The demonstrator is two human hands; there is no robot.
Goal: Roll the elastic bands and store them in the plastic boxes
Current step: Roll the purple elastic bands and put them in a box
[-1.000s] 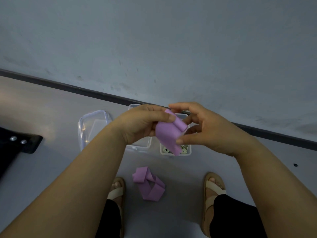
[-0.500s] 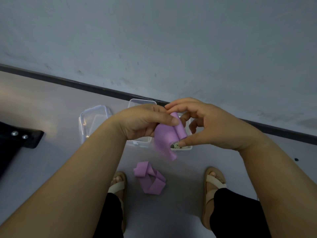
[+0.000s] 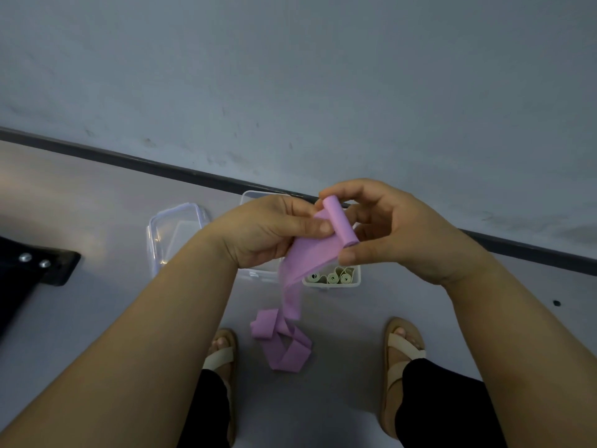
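A purple elastic band [image 3: 308, 253] is partly rolled into a small cylinder at its upper end. My right hand [image 3: 397, 231] pinches that roll between thumb and fingers. My left hand [image 3: 271, 231] grips the flat part of the band just beside the roll. The loose tail hangs down toward the floor. A second purple band [image 3: 284, 345] lies crumpled on the floor between my feet. A clear plastic box [image 3: 332, 281] below my hands holds pale green rolled bands. Another clear box [image 3: 258, 270] is mostly hidden behind my left hand.
A clear plastic lid [image 3: 171, 234] lies on the floor to the left of the boxes. A black object [image 3: 35, 263] sits at the far left. A dark baseboard [image 3: 129, 161] runs along the wall behind. My sandalled feet [image 3: 403, 347] stand below.
The rolled part of the band has grown thicker and both hands have risen slightly. The loose tail now hangs longer toward the floor.
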